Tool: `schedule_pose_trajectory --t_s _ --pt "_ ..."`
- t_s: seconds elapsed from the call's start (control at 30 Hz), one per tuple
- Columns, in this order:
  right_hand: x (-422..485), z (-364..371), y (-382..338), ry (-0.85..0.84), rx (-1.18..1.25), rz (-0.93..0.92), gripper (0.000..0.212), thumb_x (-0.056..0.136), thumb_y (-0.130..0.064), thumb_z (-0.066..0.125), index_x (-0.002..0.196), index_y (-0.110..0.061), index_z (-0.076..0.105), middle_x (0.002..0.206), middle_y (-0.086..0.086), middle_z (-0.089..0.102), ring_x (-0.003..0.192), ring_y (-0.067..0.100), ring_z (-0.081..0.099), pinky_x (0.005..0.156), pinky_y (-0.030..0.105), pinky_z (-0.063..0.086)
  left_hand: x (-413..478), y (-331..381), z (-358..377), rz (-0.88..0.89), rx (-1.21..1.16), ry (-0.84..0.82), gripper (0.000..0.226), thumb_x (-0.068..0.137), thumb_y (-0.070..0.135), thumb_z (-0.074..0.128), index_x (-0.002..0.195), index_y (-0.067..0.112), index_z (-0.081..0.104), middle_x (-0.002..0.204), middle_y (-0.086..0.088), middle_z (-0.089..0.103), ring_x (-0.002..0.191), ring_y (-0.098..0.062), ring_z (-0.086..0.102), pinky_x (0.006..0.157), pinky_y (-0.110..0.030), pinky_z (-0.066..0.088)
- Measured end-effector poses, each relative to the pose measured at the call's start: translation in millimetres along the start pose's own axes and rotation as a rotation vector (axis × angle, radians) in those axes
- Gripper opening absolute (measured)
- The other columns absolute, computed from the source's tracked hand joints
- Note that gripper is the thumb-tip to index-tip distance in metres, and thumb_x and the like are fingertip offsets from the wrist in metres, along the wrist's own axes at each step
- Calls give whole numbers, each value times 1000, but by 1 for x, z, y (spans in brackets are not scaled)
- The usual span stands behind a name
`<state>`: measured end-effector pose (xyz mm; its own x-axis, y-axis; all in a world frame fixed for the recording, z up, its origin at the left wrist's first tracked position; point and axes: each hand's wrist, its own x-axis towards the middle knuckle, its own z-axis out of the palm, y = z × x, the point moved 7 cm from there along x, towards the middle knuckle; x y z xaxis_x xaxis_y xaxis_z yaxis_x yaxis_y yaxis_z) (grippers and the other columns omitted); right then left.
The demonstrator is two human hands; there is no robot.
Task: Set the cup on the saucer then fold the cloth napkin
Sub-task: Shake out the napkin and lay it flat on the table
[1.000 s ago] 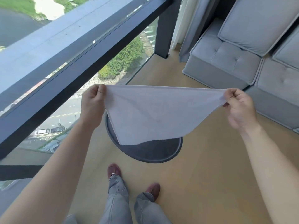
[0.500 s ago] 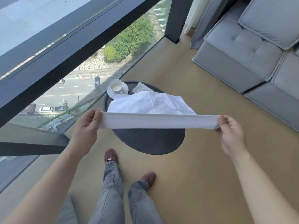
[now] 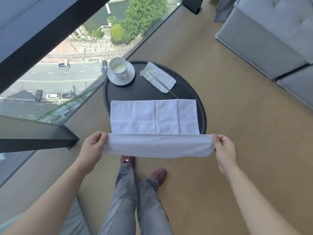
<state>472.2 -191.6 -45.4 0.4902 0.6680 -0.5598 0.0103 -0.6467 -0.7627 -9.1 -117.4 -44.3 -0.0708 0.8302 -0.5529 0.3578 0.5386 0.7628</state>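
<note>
A white cup (image 3: 118, 67) stands upright on a white saucer (image 3: 128, 78) at the far left of a round black table (image 3: 140, 92). The white cloth napkin (image 3: 154, 117) lies with its far half flat on the table's near part, while its near edge is lifted and stretched taut in front of the table. My left hand (image 3: 94, 146) pinches the napkin's near left corner. My right hand (image 3: 224, 148) pinches the near right corner.
A crumpled white wrapper with a thin stick (image 3: 158, 77) lies on the table's far right. A grey sofa (image 3: 271, 33) stands at the right. A glass wall with a dark frame (image 3: 39, 138) runs along the left. My legs and shoes (image 3: 158, 173) are below the table.
The napkin came down from hanging in the air in front of me. Its far half now lies flat on the table, and both hands have moved lower and nearer to me.
</note>
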Motion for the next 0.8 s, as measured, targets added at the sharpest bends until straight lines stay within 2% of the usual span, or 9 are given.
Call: schedule_pose_trajectory --t_s 0.2,0.33,0.4,0.53,0.67,0.8 --pt "45 28 -40 57 1 -79 25 98 -31 62 99 -7 68 92 4 71 80 14 62 77 33 51 62 25 -6 9 -48 71 33 105 32 52 90 5 63 78 -7 49 72 -20 42 67 -39 36" --pt "74 52 -54 71 -68 -103 23 99 -29 59 88 -9 62 82 1 64 72 15 54 68 32 46 101 27 -9 -1 -32 100 40 100 36 53 91 -2 60 80 -7 49 75 -21 43 69 -40 37" --pt "88 62 -55 75 -123 -103 24 100 -29 56 89 -8 60 79 0 60 70 15 51 68 32 44 117 30 -6 0 7 106 40 101 35 51 88 -3 57 76 -7 46 71 -20 40 65 -36 34" --pt "111 76 -54 100 -215 -94 22 102 -26 50 94 -8 58 77 -3 57 69 15 48 62 28 41 148 33 1 10 96 121 33 104 28 51 76 11 54 66 -1 44 62 -19 37 55 -30 30" --pt "127 86 -52 114 -249 -78 21 102 -24 48 97 -7 58 78 -3 55 67 13 46 61 28 40 170 30 5 12 202 143 31 103 28 51 88 2 61 72 -4 54 65 -22 45 58 -32 36" --pt "138 91 -53 124 -320 -89 21 102 -27 48 91 -11 54 72 -5 49 63 13 41 57 28 36 181 31 6 50 338 169 28 101 26 50 88 6 63 77 -4 61 74 -27 53 65 -38 42"
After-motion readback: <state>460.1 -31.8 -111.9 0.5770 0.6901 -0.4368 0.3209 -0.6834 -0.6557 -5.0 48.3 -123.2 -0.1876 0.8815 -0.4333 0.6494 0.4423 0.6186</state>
